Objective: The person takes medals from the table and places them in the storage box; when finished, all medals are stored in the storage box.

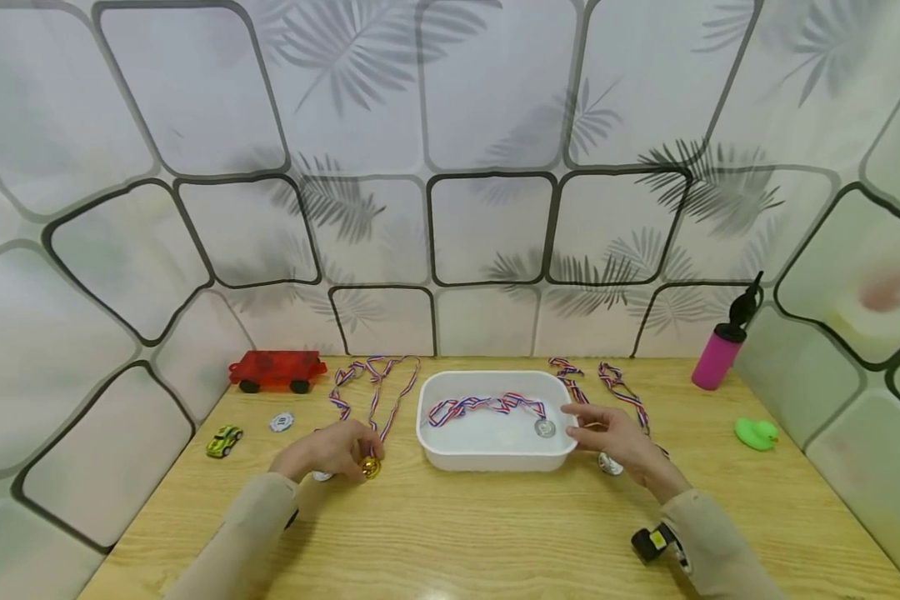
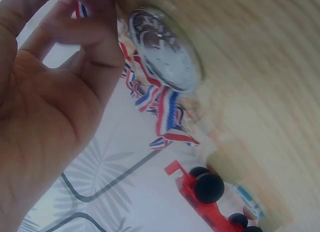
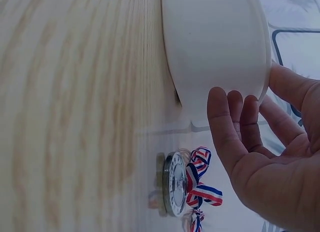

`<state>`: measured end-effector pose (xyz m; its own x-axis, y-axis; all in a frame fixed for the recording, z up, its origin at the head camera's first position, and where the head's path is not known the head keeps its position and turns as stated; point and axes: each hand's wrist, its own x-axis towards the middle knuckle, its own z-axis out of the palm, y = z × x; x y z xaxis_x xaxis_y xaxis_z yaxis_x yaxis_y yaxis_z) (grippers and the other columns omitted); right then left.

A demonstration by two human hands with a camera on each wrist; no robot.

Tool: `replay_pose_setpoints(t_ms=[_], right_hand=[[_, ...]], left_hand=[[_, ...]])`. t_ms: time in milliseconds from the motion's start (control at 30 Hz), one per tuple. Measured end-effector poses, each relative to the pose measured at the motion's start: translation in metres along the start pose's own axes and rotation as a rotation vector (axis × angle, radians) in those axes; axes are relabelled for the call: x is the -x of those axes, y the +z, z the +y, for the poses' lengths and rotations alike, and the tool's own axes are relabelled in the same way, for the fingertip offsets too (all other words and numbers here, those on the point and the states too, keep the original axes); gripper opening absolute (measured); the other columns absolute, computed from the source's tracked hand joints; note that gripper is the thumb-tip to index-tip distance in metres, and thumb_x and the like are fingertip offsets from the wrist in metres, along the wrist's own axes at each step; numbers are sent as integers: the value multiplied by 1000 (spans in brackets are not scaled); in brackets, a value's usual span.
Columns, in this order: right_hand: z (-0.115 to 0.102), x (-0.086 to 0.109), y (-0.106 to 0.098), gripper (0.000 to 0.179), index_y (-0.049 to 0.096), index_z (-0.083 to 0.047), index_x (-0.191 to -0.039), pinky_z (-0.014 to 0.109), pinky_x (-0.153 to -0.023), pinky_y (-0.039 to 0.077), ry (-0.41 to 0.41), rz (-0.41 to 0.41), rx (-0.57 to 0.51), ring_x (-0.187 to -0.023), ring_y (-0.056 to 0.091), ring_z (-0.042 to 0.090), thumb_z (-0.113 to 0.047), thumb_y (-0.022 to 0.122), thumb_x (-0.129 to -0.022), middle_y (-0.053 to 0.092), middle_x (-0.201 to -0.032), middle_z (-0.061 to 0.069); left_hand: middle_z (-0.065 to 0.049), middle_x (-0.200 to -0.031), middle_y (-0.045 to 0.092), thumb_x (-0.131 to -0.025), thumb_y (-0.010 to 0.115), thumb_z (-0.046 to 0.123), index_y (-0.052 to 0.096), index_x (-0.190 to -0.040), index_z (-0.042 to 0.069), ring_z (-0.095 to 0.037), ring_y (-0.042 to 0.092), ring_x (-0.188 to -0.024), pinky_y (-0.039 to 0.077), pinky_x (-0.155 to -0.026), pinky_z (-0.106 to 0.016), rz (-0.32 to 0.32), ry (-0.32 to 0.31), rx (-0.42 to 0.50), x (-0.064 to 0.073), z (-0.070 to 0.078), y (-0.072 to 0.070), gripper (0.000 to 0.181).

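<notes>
In the head view my left hand [image 1: 333, 450] is at a gold medal [image 1: 371, 467] on the table, its fingertips and thumb pinching it; the fingers partly cover the contact. A striped ribbon runs back from this medal. Just beside that hand lies a silver medal [image 2: 164, 50], mostly hidden under it in the head view. My right hand [image 1: 618, 437] holds the right rim of a white plastic tub [image 1: 495, 461], thumb over the rim and fingers against the outer wall. Inside the tub rests a silver medal [image 1: 545, 427] with its red, white and blue ribbon [image 1: 487, 405].
Another silver medal [image 1: 610, 464] lies under my right hand. At the left are a red toy car [image 1: 277, 371], a poker chip [image 1: 282, 422] and a yellow-green toy car [image 1: 224, 441]. A pink hand pump [image 1: 715, 362] and a green rubber duck [image 1: 755, 434] stand at the right.
</notes>
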<state>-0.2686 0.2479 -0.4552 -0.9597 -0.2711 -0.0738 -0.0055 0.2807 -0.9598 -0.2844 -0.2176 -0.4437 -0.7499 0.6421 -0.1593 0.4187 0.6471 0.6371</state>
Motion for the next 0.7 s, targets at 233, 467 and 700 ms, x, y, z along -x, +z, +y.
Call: replay_pose_setpoints(t_ms=[233,467,700], right_hand=[[-1,0,1,55,48,7,-139,37,-85,58,4,1,11,-95,59,20,-17,68,-93,51,-112,16],[1,0,0,56,48,7,-139,38,-86,58,-3,-8,5,-96,60,20,-17,67,-93,51,-109,15],[2,-2,0,55,49,7,-139,38,-86,58,8,2,6,-95,59,19,-17,68,-93,51,-111,14]], left_hand=[[-8,-89,61,-70,80,-5,68,-98,6,-19,54,-80,46,-66,-24,3,-17,-2,-5,3,4,32],[-5,-89,60,-68,82,-5,67,-95,7,-18,52,-81,44,-69,-25,9,-47,2,-8,4,6,33],[-4,-87,60,-68,83,-4,66,-93,6,-17,54,-79,46,-68,-23,14,-30,16,-9,1,7,32]])
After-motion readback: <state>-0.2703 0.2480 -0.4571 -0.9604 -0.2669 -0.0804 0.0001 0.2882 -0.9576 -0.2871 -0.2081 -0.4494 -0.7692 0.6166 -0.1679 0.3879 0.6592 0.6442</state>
